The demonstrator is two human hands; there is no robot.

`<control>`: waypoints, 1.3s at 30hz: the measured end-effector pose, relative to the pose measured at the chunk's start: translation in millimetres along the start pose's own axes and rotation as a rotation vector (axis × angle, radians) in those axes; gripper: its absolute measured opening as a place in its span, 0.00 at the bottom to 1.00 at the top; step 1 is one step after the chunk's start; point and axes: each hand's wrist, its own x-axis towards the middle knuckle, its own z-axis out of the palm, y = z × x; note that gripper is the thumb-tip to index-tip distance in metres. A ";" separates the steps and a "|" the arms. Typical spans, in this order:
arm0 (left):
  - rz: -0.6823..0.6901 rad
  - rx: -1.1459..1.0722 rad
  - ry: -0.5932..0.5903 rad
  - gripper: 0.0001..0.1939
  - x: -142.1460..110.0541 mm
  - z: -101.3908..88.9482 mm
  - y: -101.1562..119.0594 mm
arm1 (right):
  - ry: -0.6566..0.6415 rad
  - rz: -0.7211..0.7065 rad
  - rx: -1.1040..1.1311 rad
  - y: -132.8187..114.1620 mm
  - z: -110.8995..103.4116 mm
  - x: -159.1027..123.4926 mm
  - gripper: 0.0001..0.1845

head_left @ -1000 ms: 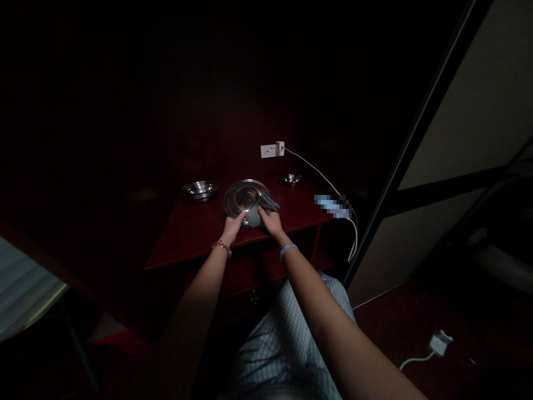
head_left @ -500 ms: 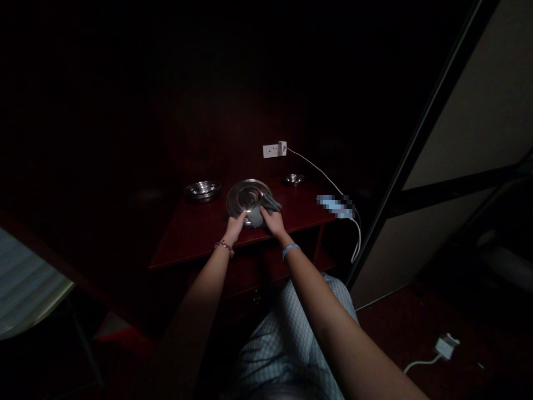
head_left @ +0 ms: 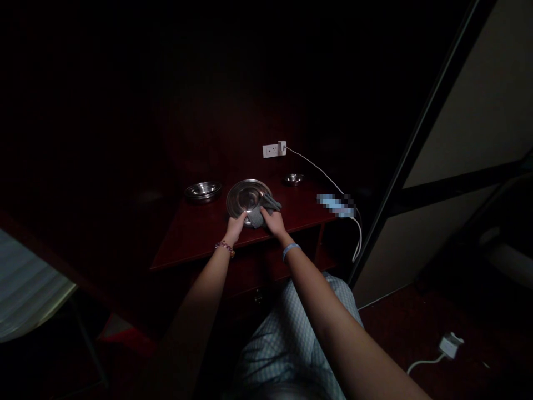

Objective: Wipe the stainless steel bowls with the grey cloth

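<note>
A round, shiny metal plate (head_left: 241,194) is tilted up towards me above the dark red desk. My left hand (head_left: 235,226) grips its lower left rim, thumb on the front and the other fingers hidden behind. A grey cloth (head_left: 255,218) lies over the plate's lower right rim and inner face. My right hand (head_left: 272,221) is closed on this cloth, with the thumb pressing it against the plate. Behind and to the left stands a stack of metal plates (head_left: 203,191). A small metal bowl (head_left: 293,179) sits at the back right.
The desk (head_left: 179,244) has its front edge just under my wrists. A charger in the wall socket (head_left: 270,150) feeds a white cable to a blurred-out phone (head_left: 335,205) at the right. On the floor at right lies a white plug-like block (head_left: 451,345) with a cord.
The view has shifted very slightly. Both hands, the plate and the cloth keep almost the same position.
</note>
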 end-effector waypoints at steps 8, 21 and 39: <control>0.012 -0.020 -0.005 0.14 -0.7 0.0 -1.1 | -0.007 0.012 -0.015 -2.3 -0.7 -0.9 0.21; 0.009 -0.068 -0.046 0.18 -0.3 -0.3 -1.9 | -0.008 0.007 -0.018 -1.6 -0.7 -0.8 0.22; 0.004 -0.034 -0.032 0.14 -0.2 -0.8 -2.3 | -0.011 0.007 -0.017 -3.4 -0.8 -1.2 0.20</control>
